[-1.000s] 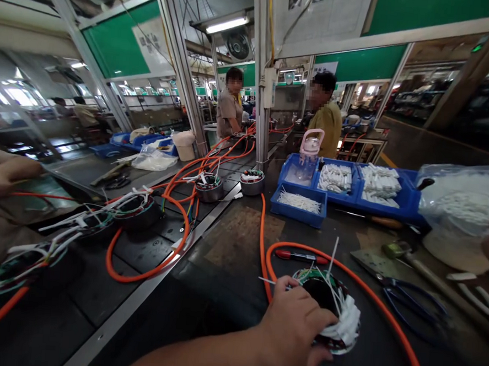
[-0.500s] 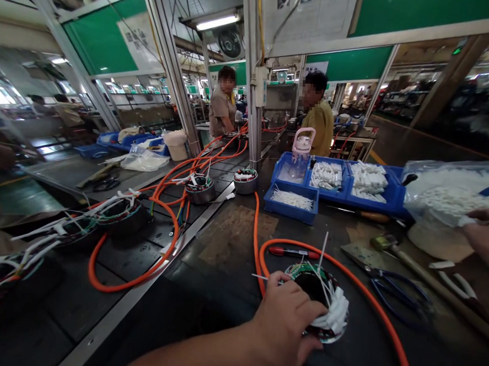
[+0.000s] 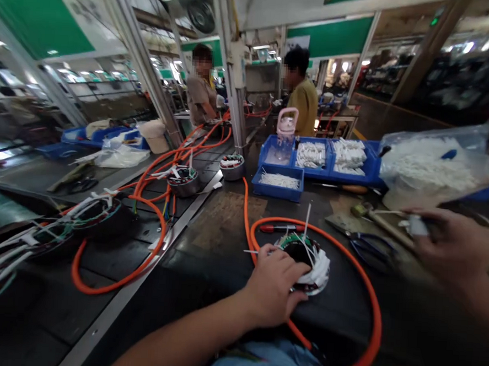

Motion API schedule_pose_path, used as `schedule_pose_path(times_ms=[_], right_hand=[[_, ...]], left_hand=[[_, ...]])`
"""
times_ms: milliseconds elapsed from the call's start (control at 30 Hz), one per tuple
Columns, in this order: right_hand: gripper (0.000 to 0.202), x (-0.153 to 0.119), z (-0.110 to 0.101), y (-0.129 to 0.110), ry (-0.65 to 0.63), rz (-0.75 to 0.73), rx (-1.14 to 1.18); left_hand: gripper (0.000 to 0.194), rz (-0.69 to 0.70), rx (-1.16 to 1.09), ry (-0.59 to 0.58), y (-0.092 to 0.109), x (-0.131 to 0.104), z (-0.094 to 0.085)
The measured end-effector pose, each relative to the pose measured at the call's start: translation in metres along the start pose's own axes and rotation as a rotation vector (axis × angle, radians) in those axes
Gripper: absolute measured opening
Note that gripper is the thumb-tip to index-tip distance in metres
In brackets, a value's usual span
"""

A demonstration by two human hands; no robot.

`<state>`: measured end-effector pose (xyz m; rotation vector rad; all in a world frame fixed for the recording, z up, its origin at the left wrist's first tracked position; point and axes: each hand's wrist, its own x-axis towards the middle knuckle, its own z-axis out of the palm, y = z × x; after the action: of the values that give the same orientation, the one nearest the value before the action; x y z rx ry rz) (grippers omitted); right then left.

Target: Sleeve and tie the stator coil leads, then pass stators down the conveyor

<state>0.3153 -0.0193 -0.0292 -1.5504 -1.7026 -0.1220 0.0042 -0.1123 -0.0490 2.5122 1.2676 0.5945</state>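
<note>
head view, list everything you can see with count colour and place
wound coil: one, green with white ties, bench centre
orange cable: one, looped around coil
red pen: one, behind coil
scissors: one, dark, right of coil
blue trays: several, white parts inside, rear
plastic bag: one, clear, white pieces, right
co-workers: two, background
left hand: grip on coil
right hand: pinching small white piece
</note>
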Motion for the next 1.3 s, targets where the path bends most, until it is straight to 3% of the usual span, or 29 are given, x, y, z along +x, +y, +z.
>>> schedule_pose_path(times_ms=[67, 133, 267, 400, 567, 733, 900, 1000, 1133, 1200, 1300], right_hand=[[0.012, -0.05, -0.012, -0.022, -0.092, -0.126, 0.35], [0.018, -0.099, -0.026, -0.043, -0.252, -0.243, 0.581], [0.032, -0.174, -0.04, -0.064, -0.399, -0.422, 0.636], [0.049, -0.209, -0.033, -0.063, -0.431, -0.47, 0.646], [0.05, -0.217, -0.028, -0.067, -0.377, -0.405, 0.646], [0.05, -0.213, -0.025, -0.08, -0.35, -0.458, 0.66], [0.042, -0.19, 0.005, -0.094, -0.339, -0.475, 0.633], [0.026, -0.168, 0.028, -0.105, -0.351, -0.246, 0.706], [0.009, -0.148, 0.04, -0.115, -0.405, 0.178, 0.985], [0.014, -0.146, 0.038, -0.117, -0.446, 0.264, 1.099], [0.019, -0.149, 0.033, -0.116, -0.487, 0.262, 1.152]], left_hand=[[0.041, -0.012, -0.005, -0.026, 0.0, 0.002, -0.004], [0.04, -0.011, -0.04, -0.058, -0.001, 0.004, -0.009], [0.03, -0.009, -0.058, -0.1, -0.003, 0.008, -0.015], [0.029, -0.011, -0.011, -0.101, -0.003, 0.009, -0.015], [0.034, -0.009, -0.012, -0.133, -0.001, 0.01, -0.016], [0.034, -0.036, 0.062, -0.109, 0.003, 0.01, -0.012], [0.042, -0.057, 0.055, -0.068, 0.006, 0.01, -0.008], [0.058, -0.108, -0.089, 0.062, 0.006, 0.009, -0.002], [0.026, 0.033, -0.123, 0.238, 0.001, 0.003, 0.008], [0.02, 0.126, -0.075, 0.291, -0.001, 0.001, 0.011], [0.024, 0.179, -0.021, 0.329, -0.003, 0.0, 0.016]])
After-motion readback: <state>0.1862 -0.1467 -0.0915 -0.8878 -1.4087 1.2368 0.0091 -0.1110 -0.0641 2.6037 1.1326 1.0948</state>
